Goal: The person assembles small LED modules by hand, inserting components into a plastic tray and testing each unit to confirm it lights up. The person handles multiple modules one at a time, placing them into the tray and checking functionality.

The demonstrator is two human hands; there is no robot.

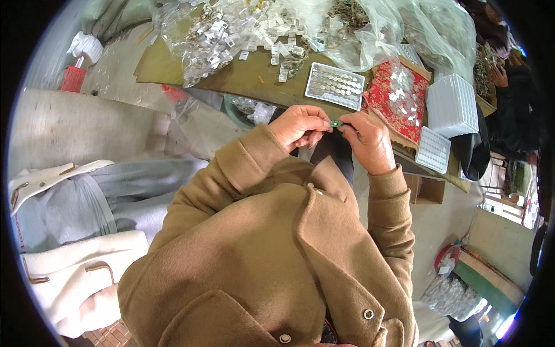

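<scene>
My left hand (302,125) and my right hand (367,139) meet just in front of the table edge. Between their fingertips is a small green circuit board (336,124), pinched from both sides. Beyond my hands, a white tray (308,87) with rows of round silvery pieces lies on the table. A red patterned cloth (376,87) to its right carries scattered small clear pieces. Farther back are a heap of small white plastic parts (276,26) and a plastic bag (199,63) of similar parts.
Stacked white trays (452,107) stand at the table's right, with a single tray (432,150) at the edge nearby. Large clear bags (436,26) cover the back right. Below the table are a green tub (231,110) and a cardboard box (428,189). A person in dark clothes (514,104) is at far right.
</scene>
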